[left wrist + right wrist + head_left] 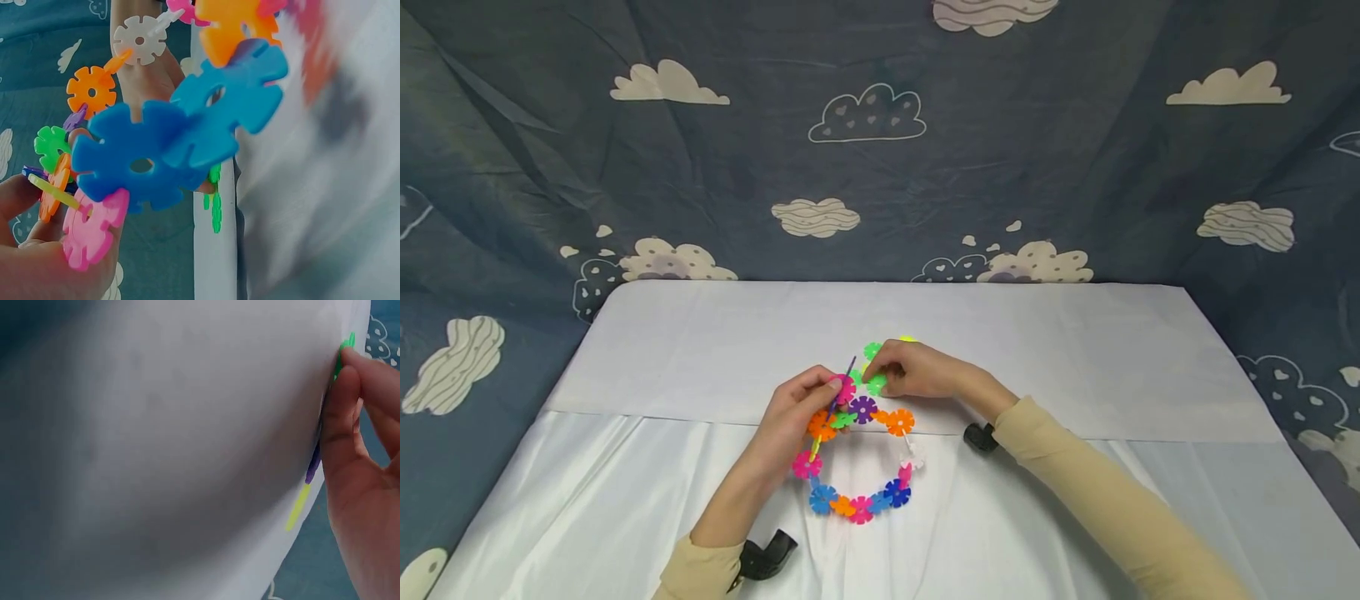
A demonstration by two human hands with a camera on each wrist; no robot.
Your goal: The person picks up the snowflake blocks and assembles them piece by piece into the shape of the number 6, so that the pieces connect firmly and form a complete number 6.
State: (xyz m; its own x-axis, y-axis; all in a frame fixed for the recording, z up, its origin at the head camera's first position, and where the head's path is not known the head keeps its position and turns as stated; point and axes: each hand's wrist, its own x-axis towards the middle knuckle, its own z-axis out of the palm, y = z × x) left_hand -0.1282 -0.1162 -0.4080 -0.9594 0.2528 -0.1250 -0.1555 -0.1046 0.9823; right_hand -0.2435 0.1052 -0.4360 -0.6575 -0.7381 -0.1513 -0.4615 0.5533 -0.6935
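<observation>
A ring of interlocking plastic snowflake discs (861, 509) in several colours hangs from my left hand (797, 408), which grips its upper left side. In the left wrist view, blue discs (119, 162) fill the middle, and the thumb and fingers are around an orange disc (55, 187) and a purple one. Over the table, my right hand (917, 371) has its thumb and index finger pinched at a green snowflake disc (876, 385). In the right wrist view its fingertips cover most of a green piece (350, 342); purple and yellow discs lie close by.
More loose discs, green (872, 350) and yellow (907, 339), lie beyond the right hand on the white-covered table (1075, 350). Black wrist devices show below the left forearm (767, 557) and the right forearm (980, 437). A dark cloud-patterned cloth (865, 183) hangs behind.
</observation>
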